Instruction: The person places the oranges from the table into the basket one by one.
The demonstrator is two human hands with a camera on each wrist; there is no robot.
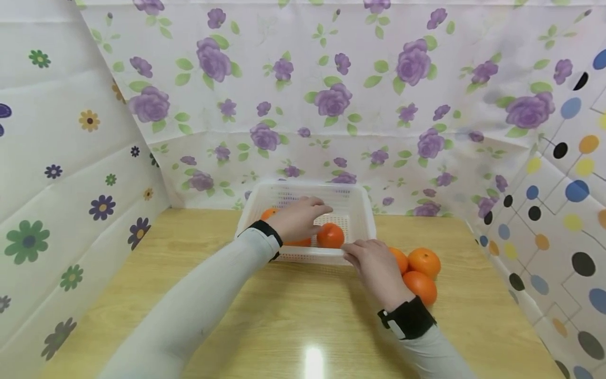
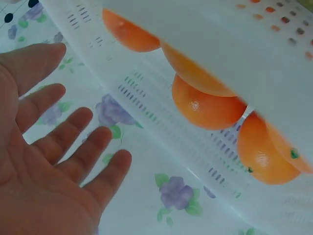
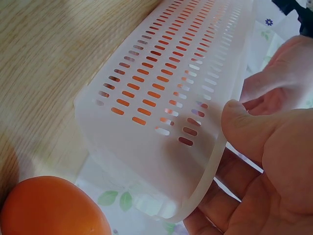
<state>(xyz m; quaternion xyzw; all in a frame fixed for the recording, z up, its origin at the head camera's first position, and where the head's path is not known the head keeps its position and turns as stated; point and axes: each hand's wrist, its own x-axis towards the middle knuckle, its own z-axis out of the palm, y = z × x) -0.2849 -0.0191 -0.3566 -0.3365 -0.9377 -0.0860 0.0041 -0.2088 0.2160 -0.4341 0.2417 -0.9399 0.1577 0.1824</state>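
Note:
A white plastic basket [image 1: 310, 258] with slotted walls stands at the back of the table, holding several oranges. One orange [image 1: 330, 235] lies near the middle of its front wall, while others are partly covered by my left wrist. Above the basket, my left hand [image 1: 300, 217] has its fingers spread and holds nothing; the left wrist view shows its palm beside the oranges [image 2: 208, 105]. At the front right corner, my right hand [image 1: 374, 268] grips the basket's rim, the thumb [image 3: 244, 125] on the outside wall and the fingers beyond the rim.
Three oranges [image 1: 421, 287] sit together on the wooden table [image 1: 265, 326] just right of my right hand. Behind the basket rises a flowered cloth [image 1: 293, 105], with patterned cloths also at both sides.

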